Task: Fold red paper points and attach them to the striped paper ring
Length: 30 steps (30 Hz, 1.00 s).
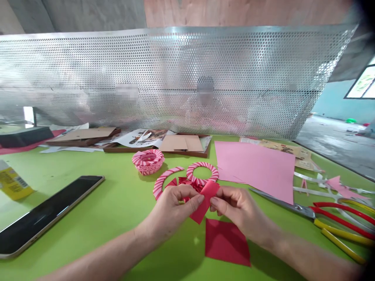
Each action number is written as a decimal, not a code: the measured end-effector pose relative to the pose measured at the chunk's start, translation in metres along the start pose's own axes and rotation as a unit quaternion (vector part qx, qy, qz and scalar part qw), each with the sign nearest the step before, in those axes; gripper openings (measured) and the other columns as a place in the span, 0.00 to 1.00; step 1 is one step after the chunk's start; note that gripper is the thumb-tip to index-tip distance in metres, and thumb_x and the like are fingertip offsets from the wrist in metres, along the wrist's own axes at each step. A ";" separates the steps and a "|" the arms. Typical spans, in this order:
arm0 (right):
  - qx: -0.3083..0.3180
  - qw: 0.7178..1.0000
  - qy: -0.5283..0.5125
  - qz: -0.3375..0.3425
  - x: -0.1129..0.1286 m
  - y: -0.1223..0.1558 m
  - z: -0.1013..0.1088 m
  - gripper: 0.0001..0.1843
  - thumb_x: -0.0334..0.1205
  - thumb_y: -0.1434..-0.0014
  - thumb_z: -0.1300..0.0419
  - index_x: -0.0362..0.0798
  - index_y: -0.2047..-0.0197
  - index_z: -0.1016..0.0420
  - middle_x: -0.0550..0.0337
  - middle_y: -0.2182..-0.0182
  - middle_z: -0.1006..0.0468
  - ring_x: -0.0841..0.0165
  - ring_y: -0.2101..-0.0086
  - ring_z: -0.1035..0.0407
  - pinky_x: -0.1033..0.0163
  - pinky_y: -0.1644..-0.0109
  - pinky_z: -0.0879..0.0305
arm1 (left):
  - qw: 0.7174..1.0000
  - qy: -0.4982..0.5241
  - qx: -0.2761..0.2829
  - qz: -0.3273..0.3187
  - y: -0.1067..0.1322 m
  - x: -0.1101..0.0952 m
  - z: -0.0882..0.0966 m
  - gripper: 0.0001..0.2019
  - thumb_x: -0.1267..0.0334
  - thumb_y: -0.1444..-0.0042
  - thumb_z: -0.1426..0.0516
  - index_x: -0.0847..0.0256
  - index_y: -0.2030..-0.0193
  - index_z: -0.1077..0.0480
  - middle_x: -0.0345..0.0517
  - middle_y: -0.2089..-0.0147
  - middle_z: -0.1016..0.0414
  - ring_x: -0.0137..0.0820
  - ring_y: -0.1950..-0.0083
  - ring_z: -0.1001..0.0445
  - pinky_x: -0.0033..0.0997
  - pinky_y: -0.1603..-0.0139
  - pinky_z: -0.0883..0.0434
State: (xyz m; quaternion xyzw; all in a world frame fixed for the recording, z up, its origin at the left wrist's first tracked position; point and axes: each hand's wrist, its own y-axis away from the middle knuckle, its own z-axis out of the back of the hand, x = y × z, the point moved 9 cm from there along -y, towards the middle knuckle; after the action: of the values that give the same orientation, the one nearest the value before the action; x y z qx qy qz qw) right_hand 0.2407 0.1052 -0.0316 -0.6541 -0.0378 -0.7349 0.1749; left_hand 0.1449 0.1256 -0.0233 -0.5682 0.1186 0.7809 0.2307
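Observation:
A small folded red paper strip (205,201) is pinched between both my hands above the green table (117,195). My left hand (172,207) grips its left side with thumb and fingers closed. My right hand (237,208) pinches its right edge. Below them a red paper square (227,242) lies flat. Just behind the hands lie a striped pink-and-white paper ring (202,171), a striped arc (164,181) and a woven striped paper bowl (148,160).
A pink paper sheet (258,166) lies at right, with red and yellow scissors (328,220) and paper scraps (336,185) beyond. A phone (43,214) and a glue bottle (11,181) sit at left. Cardboard and prints (152,140) lie before a perforated metal screen (175,78).

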 end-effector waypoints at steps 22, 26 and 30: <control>-0.016 0.999 -0.010 -0.026 -0.012 0.000 -0.002 0.14 0.45 0.46 0.44 0.41 0.72 0.31 0.64 0.78 0.35 0.76 0.79 0.46 0.70 0.77 0.49 | 0.999 -0.010 -0.047 0.025 0.002 0.002 0.004 0.11 0.61 0.53 0.44 0.64 0.81 0.31 0.39 0.80 0.34 0.26 0.76 0.37 0.24 0.75 0.40; -0.007 0.999 -0.040 -0.033 -0.012 0.000 -0.004 0.13 0.44 0.47 0.42 0.42 0.74 0.33 0.63 0.77 0.34 0.76 0.77 0.45 0.69 0.75 0.46 | 0.998 0.001 -0.044 0.033 0.003 0.005 0.003 0.10 0.62 0.53 0.44 0.65 0.80 0.30 0.39 0.79 0.33 0.26 0.76 0.37 0.24 0.74 0.39; -0.004 0.998 -0.041 -0.039 -0.011 0.001 -0.006 0.14 0.45 0.48 0.42 0.42 0.75 0.34 0.64 0.78 0.36 0.76 0.78 0.45 0.70 0.75 0.46 | 0.998 0.012 -0.045 0.040 0.003 0.005 0.003 0.10 0.62 0.53 0.43 0.65 0.79 0.30 0.40 0.79 0.33 0.26 0.76 0.37 0.24 0.75 0.39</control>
State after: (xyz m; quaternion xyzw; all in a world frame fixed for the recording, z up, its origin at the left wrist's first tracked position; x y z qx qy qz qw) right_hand 0.2366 0.1054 -0.0437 -0.6823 -0.0669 -0.7141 0.1418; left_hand 0.1397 0.1256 -0.0268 -0.5826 0.1086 0.7869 0.1722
